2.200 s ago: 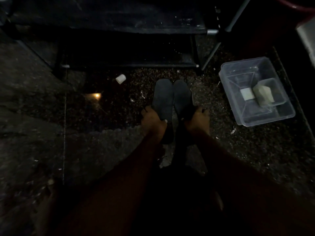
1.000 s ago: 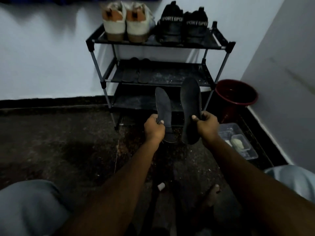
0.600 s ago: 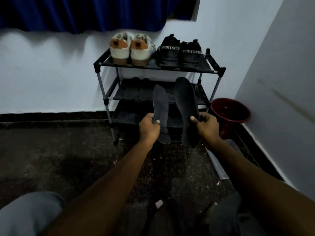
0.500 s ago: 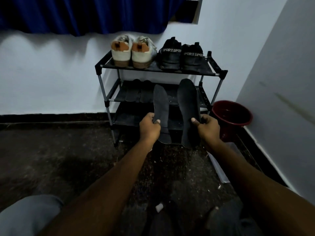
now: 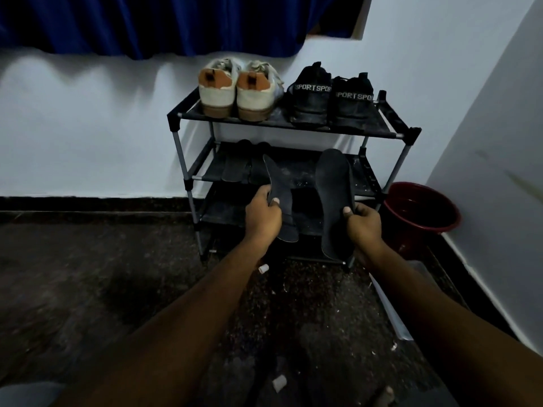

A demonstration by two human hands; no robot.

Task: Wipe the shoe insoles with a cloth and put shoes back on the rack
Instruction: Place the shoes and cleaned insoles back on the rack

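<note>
The pair of insoles was held up in front of the shoe rack (image 5: 264,123), one in each hand. The left hand (image 5: 263,217) gripped the left insole (image 5: 283,189) near its middle, thumb on the facing surface and fingers curled behind. This insole stood turned partly edge-on, with its narrow toe end up. The right hand (image 5: 363,221) gripped the right insole (image 5: 333,201) at its right edge, thumb pressed on the face, so that the full outline showed – broad and rounded at the top, tapering toward the heel. Both insoles were black, thin and flat, with a matte, finely textured face. No writing could be read on them.

The rack was a three-shelf frame of grey metal tubes with black corner joints and dark fabric shelves dusted with pale specks. On the top shelf, heels outward, stood a pair of black shoes (image 5: 329,101) with a woven band reading "SPORT" repeated across each heel. Beside them stood a pair of white shoes (image 5: 235,92) with tan heel patches and tan soles. Another pair of dark insoles (image 5: 235,168) lay flat on the middle shelf.

A round dark-red bucket (image 5: 420,212) stood just right of the rack – against the white wall. A blue curtain (image 5: 147,22) hung above. Two small white caps (image 5: 263,268) lay on the dark speckled floor (image 5: 88,274).
</note>
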